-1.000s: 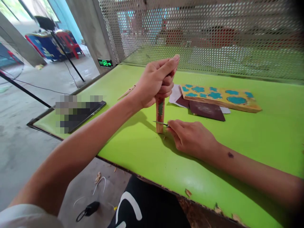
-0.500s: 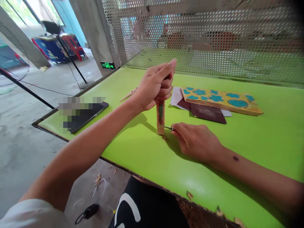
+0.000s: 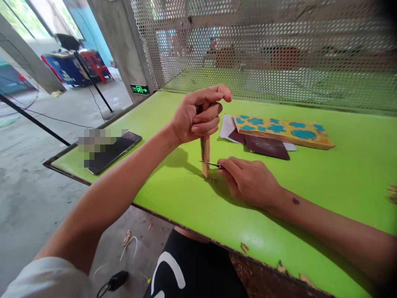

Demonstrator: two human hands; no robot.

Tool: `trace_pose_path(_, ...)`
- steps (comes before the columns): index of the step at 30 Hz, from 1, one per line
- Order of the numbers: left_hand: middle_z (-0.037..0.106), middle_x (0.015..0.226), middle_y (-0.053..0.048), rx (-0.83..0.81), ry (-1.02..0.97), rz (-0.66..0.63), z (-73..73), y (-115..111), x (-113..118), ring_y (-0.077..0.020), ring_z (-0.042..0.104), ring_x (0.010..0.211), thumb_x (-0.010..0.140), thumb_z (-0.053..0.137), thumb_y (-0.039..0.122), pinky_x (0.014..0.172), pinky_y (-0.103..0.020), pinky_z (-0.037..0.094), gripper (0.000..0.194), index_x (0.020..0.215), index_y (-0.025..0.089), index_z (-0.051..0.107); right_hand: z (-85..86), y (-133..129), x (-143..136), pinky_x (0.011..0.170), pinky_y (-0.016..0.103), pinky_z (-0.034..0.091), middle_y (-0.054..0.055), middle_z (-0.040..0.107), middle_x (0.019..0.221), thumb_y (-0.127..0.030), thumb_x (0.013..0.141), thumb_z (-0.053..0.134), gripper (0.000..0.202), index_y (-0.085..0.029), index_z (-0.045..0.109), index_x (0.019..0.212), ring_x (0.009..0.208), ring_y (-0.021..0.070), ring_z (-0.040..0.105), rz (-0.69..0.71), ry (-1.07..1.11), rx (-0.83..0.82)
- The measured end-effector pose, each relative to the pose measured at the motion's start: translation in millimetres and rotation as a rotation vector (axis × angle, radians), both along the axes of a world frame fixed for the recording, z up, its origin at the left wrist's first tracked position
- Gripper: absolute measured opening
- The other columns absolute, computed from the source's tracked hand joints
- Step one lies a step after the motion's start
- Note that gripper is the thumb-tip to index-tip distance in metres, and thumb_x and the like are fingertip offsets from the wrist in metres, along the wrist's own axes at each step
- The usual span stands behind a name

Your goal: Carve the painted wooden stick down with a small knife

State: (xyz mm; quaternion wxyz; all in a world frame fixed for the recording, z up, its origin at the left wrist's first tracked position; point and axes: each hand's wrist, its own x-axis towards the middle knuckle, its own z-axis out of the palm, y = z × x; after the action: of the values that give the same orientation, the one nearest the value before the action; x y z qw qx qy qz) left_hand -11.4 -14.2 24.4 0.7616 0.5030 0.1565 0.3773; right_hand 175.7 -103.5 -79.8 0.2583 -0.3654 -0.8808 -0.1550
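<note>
My left hand (image 3: pixel 203 114) is wrapped round the upper part of a narrow wooden strip (image 3: pixel 206 169), its index finger stretched out above. The strip stands upright with its lower end at the green tabletop, and one face has dark green and reddish colouring. In my right hand (image 3: pixel 252 182) is a small knife (image 3: pixel 211 164), its handle mostly hidden by my fingers. The thin blade points left and lies across the strip near its lower end. A few wood shavings (image 3: pixel 213 179) lie beside the strip's foot.
On the green table (image 3: pixel 173 190), a yellow board with turquoise patches (image 3: pixel 279 131) rests over dark sandpaper (image 3: pixel 268 147) at right. A phone (image 3: pixel 116 153) lies at left. A perforated metal screen (image 3: pixel 263 45) borders the far side. More shavings (image 3: pixel 245 248) sit at the near edge.
The wooden strip has turned in my left hand, so a bare side edge now shows. My left hand has shifted slightly left and down, its index finger less pressed in. The blade remains by the strip.
</note>
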Motion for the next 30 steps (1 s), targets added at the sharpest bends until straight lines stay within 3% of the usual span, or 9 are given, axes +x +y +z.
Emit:
trace_pose_path(4,0.022,0.032,0.008,-0.006,0.006,-0.048,-1.5,3.3,-1.9,-0.0090,0.024,0.019,0.100,0.027,0.017,0.029,-0.017,0.019,0.042,0.073,0.015,0.060,-1.4,1.5,-0.6,0.054,0.032,0.025,0.006,0.072,0.084,-0.030,0.105,0.038,0.035,-0.014,0.070,0.103,0.060,0.0137,0.054,0.002,0.023,0.022)
trace_pose_path(9,0.023,0.033,0.008,0.047,-0.004,-0.021,-3.9,3.4,-3.5,-0.0096,0.027,0.021,0.097,0.030,0.015,0.030,-0.018,0.024,0.038,0.073,0.015,0.059,-3.0,3.4,2.2,0.055,0.031,0.027,0.007,0.074,0.088,-0.032,0.105,0.038,0.036,-0.014,0.069,0.107,0.063,0.0141,0.057,0.008,0.064,-0.015)
trace_pose_path(12,0.030,0.035,0.008,0.085,0.011,0.050,-4.8,-0.3,-1.8,-0.0097,0.035,0.025,0.096,0.035,0.016,0.032,-0.018,0.029,0.032,0.076,0.016,0.060,-2.7,3.2,2.2,0.055,0.031,0.026,0.007,0.074,0.089,-0.033,0.105,0.038,0.036,-0.014,0.069,0.108,0.063,0.0143,0.057,0.007,0.057,-0.027)
trace_pose_path(16,0.036,0.040,0.009,0.042,0.114,0.237,-5.1,-7.6,4.1,-0.0090,0.045,0.030,0.097,0.049,0.031,0.036,-0.017,0.035,0.025,0.079,0.017,0.059,-2.4,3.0,0.6,0.055,0.032,0.023,0.008,0.073,0.089,-0.033,0.105,0.037,0.038,-0.015,0.069,0.108,0.062,0.0141,0.055,-0.066,0.022,-0.061)
trace_pose_path(24,0.037,0.045,0.010,0.057,0.107,0.310,-7.1,-16.4,17.0,-0.0044,0.040,0.031,0.098,0.051,0.036,0.037,-0.014,0.031,0.025,0.081,0.019,0.053,3.7,6.0,-5.4,0.056,0.033,0.016,0.009,0.070,0.090,-0.036,0.106,0.029,0.045,-0.016,0.069,0.111,0.062,0.0146,0.049,-0.157,-0.050,-0.093)
trace_pose_path(30,0.036,0.045,0.010,0.040,0.043,0.299,-7.7,-18.6,22.0,-0.0030,0.037,0.031,0.096,0.054,0.030,0.037,-0.013,0.030,0.020,0.080,0.019,0.050,8.9,0.8,-9.7,0.056,0.035,0.013,0.008,0.066,0.084,-0.034,0.104,0.030,0.043,-0.015,0.066,0.119,0.061,0.0154,0.048,-0.192,-0.105,-0.074)
